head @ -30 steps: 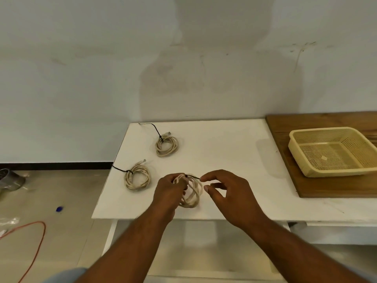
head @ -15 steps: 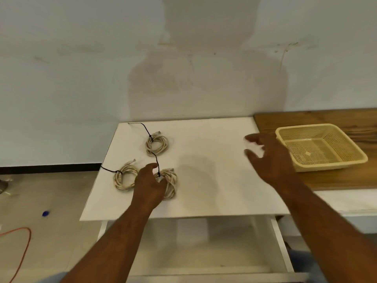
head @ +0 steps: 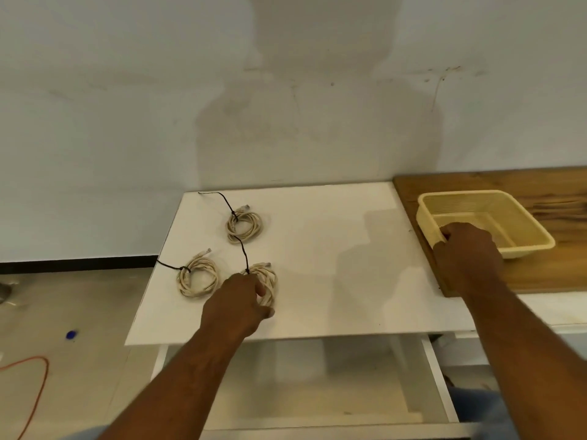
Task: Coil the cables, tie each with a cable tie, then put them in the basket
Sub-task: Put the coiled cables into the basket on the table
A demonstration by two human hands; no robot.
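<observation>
As left hand (head: 236, 301) grips coil (head: 269, 280), right hand (head: 467, 252) round basket rim (head: 476, 193).

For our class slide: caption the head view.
Left hand grips a cable coil on the table; right hand grips the basket.

Perforated plastic basket (head: 521, 217) on grained wood board (head: 546, 274); matt white table (head: 333, 281).

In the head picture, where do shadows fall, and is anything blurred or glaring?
Head view: a broad soft shadow of the person darkens the wall; a fainter one crosses the white table; no glare; the left hand on its cable coil and the right hand on the basket are sharp.
</observation>
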